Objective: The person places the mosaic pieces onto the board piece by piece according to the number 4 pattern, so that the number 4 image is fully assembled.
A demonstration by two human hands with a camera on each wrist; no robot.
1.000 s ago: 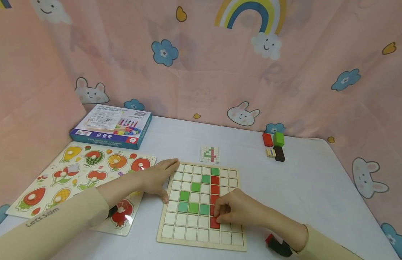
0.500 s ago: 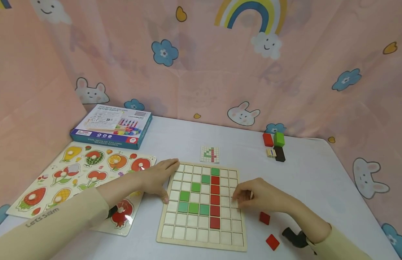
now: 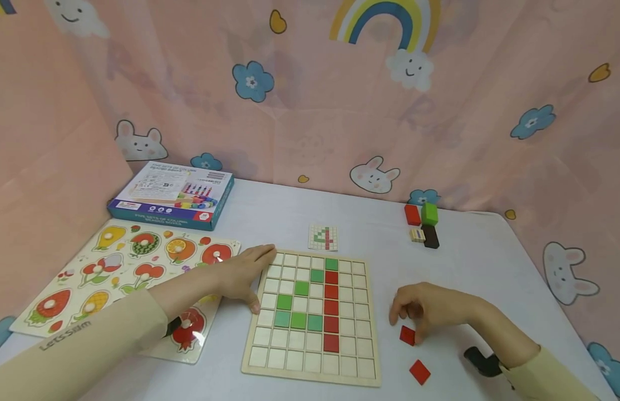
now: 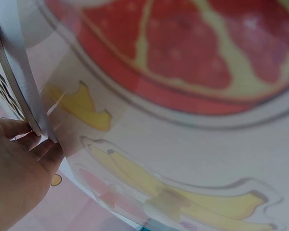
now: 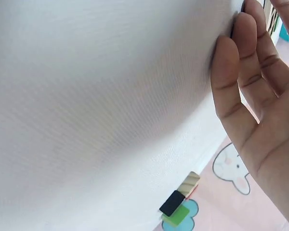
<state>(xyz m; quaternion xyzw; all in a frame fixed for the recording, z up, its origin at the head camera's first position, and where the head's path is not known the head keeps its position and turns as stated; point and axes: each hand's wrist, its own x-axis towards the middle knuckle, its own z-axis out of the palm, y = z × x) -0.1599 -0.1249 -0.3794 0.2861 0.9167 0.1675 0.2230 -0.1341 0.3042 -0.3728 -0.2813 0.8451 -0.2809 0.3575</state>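
A wooden grid board [image 3: 310, 377] lies on the white tabletop. Green tiles [image 3: 298, 320] form a stepped shape on it, and red tiles [image 3: 331, 308] make a vertical column beside them. My left hand [image 3: 238, 275] rests along the board's upper left edge, thumb and fingers spread. To the right of the board, my right hand [image 3: 432, 306] is low over the table with its thumb by a loose red tile [image 3: 407, 335]; I see no grip on it. A second loose red tile [image 3: 419, 372] lies nearer the front. In the right wrist view the fingers [image 5: 225, 62] are loosely bent at the tabletop.
Behind the board lies a small pattern card [image 3: 323, 238]. A fruit puzzle board [image 3: 155, 250] is under my left forearm, with a boxed set [image 3: 172, 195] behind it. Red [image 3: 412, 215], green [image 3: 429, 214], striped [image 3: 417, 235] and black [image 3: 431, 237] pieces stand at the back right.
My right hand has left the lowest red tile on the board and moved right to the loose red tiles, which have come into view. The left hand has stayed put.
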